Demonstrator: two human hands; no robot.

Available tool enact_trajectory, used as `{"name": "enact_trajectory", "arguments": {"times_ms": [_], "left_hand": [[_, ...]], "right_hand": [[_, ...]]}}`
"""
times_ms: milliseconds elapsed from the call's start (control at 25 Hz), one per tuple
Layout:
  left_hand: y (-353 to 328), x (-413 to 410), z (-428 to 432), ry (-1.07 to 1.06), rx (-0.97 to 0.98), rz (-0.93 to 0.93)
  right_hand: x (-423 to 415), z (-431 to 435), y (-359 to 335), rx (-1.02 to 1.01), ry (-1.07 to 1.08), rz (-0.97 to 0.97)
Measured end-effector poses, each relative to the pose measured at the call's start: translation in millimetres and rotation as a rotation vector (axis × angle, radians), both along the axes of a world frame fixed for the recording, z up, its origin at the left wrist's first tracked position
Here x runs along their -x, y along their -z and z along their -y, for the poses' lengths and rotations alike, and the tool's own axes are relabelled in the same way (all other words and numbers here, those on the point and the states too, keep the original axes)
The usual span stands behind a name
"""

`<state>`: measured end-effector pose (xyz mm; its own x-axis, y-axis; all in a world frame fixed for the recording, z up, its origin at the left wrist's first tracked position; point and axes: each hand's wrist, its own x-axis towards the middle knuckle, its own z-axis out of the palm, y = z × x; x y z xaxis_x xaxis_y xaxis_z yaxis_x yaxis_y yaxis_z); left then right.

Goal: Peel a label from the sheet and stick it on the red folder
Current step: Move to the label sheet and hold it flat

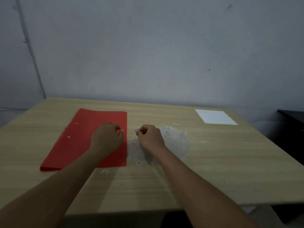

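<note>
The red folder [79, 142] lies flat on the left half of the wooden table, with two small rivets near its left side. The white label sheet [215, 116] lies far away at the table's back right. My left hand [107, 139] hovers over the folder's right part, its fingers curled with a gap between thumb and forefinger, and nothing shows in it. My right hand [150, 137] is just right of the folder's edge with its fingertips pinched together. A pale speck shows at the fingertips; the blur hides whether it is a label or a nail.
A whitish scuffed patch [174, 142] marks the table [213, 162] under and right of my right hand. A grey wall rises behind the table. A dark piece of furniture [294, 129] stands off the table's right edge.
</note>
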<state>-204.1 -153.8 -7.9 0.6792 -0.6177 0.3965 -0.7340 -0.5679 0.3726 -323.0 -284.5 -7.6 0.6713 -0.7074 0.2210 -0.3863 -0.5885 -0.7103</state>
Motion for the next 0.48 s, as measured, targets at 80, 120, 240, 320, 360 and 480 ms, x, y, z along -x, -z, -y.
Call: {"name": "enact_trajectory", "arguments": {"times_ms": [80, 120, 240, 320, 360, 480], "left_hand": [[-1, 12, 24, 0.065, 0.004, -0.022], [-1, 19, 37, 0.094, -0.005, -0.027], [-1, 40, 73, 0.164, -0.013, -0.062], [-1, 56, 103, 0.199, -0.005, -0.108], [0, 66, 118, 0.222, 0.005, -0.144], [2, 90, 159, 0.28, 0.028, -0.231]], "right_hand": [[10, 13, 0, 0.024, 0.044, -0.014], [17, 20, -1, 0.032, 0.059, -0.023], [38, 46, 2, 0.038, 0.099, -0.033], [55, 69, 3, 0.041, 0.147, -0.022], [65, 82, 4, 0.035, 0.176, -0.013], [91, 119, 7, -0.001, 0.25, 0.005]]}}
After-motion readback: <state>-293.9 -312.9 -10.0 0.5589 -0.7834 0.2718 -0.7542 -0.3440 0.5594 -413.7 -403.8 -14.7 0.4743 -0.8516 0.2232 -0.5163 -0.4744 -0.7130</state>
